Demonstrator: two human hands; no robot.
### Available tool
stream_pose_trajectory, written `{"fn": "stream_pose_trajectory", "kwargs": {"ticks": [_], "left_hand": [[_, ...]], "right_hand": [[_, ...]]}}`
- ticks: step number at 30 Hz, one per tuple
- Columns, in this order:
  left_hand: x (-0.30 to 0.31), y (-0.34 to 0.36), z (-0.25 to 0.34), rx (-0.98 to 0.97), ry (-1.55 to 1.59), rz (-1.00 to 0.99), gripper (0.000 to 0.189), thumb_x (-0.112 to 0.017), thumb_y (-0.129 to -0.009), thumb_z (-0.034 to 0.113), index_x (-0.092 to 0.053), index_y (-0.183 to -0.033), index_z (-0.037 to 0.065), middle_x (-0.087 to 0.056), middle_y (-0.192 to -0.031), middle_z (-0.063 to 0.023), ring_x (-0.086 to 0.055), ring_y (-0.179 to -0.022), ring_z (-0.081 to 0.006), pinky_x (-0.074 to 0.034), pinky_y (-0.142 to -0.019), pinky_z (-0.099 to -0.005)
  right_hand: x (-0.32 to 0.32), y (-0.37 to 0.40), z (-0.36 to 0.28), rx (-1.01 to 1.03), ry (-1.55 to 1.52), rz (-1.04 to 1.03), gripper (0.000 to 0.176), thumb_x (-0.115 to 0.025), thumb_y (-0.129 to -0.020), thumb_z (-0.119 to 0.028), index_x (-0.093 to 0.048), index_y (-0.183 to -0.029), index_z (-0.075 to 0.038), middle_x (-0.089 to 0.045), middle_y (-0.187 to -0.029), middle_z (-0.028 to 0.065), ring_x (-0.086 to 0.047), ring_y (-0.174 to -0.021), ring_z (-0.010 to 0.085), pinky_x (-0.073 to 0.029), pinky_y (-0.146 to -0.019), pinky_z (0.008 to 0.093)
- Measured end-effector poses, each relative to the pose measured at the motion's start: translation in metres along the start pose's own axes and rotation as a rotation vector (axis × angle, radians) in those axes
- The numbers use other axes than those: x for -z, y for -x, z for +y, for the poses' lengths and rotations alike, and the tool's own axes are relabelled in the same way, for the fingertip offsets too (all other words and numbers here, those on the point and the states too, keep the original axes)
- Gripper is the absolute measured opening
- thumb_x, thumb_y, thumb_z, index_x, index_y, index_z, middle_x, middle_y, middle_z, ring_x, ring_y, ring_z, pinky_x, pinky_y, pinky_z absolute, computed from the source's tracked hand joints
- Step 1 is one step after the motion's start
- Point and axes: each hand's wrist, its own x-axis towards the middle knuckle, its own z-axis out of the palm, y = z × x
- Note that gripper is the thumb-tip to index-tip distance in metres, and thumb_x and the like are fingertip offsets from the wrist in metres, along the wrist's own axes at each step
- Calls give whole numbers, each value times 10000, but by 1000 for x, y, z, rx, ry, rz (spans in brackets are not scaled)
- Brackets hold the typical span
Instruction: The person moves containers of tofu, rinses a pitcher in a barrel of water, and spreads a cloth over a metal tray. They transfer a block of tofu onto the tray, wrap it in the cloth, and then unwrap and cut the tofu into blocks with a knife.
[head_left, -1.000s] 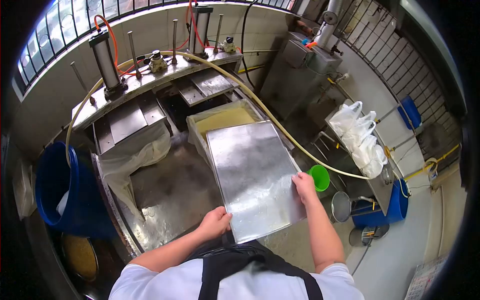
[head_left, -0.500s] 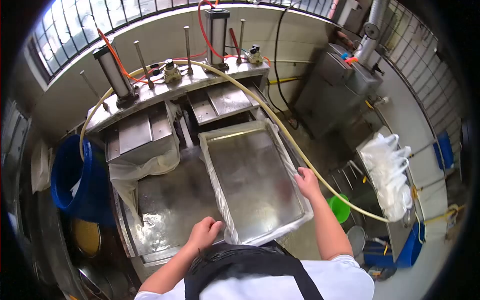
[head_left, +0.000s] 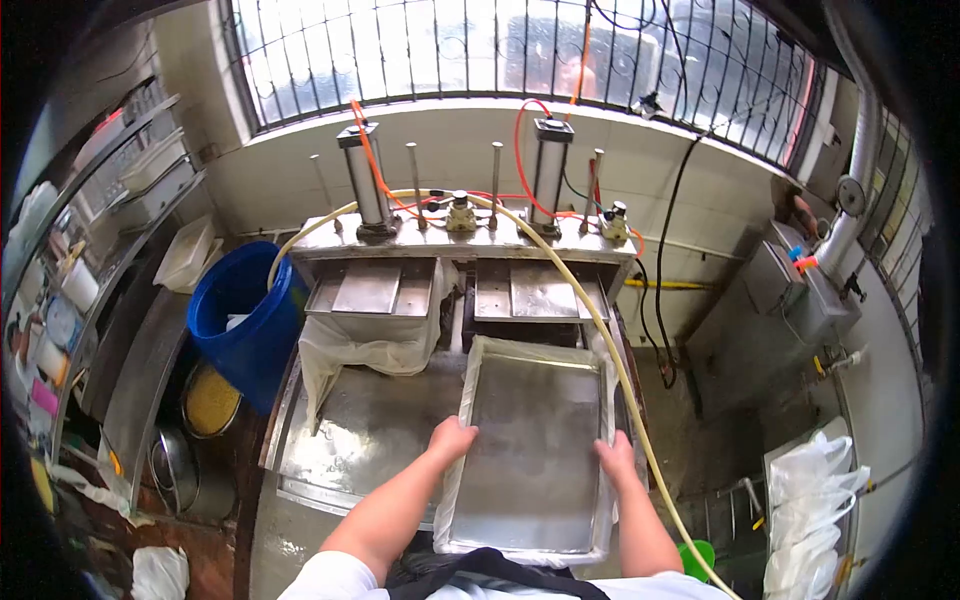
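Note:
A rectangular metal tray (head_left: 535, 450) lies before me, its rim wrapped in whitish cloth. My left hand (head_left: 453, 440) is closed on the left rim, and my right hand (head_left: 616, 457) grips the right rim at about the same height. Under the tray and to its left spreads a wet steel worktable (head_left: 390, 410). Just beyond my left hand hangs loose white cloth (head_left: 350, 350) from a metal box under the press. The press (head_left: 340, 245) stands behind the tray, with two upright cylinders and metal plates below them.
A yellowish hose (head_left: 622, 375) runs from the press past the tray's right side. At left stand a blue barrel (head_left: 250, 330), a pan of yellowish contents (head_left: 212, 400) and cluttered shelves (head_left: 90, 240). White plastic bags (head_left: 810, 510) and a green bucket (head_left: 697, 556) are at right.
My left hand has moved from over the steel surface onto the tray's left rim. The right hand stays at the right rim. My view has turned, so the tray appears straighter.

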Motion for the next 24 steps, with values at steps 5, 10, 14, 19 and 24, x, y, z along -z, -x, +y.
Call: {"fn": "stream_pose_trajectory", "kwargs": {"ticks": [5, 10, 14, 19, 24], "left_hand": [[16, 25, -15, -3, -39, -55, 535, -681, -870, 417, -707, -1178, -19, -727, -1178, -268, -687, -1148, -426, -539, -985, -478], [26, 71, -45, -9, -4, 42, 506, -650, -862, 399, -721, -1142, -17, -722, -1168, -280, -690, -1118, -440, -539, -971, -486], [44, 112, -103, -10, 101, 135, 512, -656, -864, 388, -707, -1155, -30, -719, -1151, -293, -683, -1110, -455, -533, -973, -500], [101, 189, -191, 1, 316, 407, 468, -683, -881, 424, -693, -1006, -27, -719, -978, -320, -703, -984, -480, -549, -860, -527], [180, 277, -291, 55, 439, 728, 463, -768, -862, 421, -702, -982, -21, -741, -911, -262, -737, -878, -410, -561, -821, -476]], "right_hand": [[-18, 70, 2, -47, -29, 133, 328, -680, -826, -230, -611, -1034, 14, -708, -959, 280, -700, -933, 450, -539, -849, 503], [-43, 99, 18, 43, -83, 189, 274, -640, -810, -175, -610, -986, 33, -702, -928, 283, -697, -890, 445, -537, -820, 500], [-49, 133, -36, 113, -89, 132, 240, -630, -806, -158, -607, -955, 29, -690, -881, 268, -686, -850, 447, -531, -799, 506], [-109, 159, -94, 353, -34, 70, 204, -630, -815, -142, -595, -938, 17, -669, -839, 263, -666, -807, 449, -530, -775, 486], [-174, 232, -233, 601, -53, -99, 236, -638, -823, -154, -601, -984, 14, -683, -919, 269, -664, -853, 460, -526, -781, 494]]}}
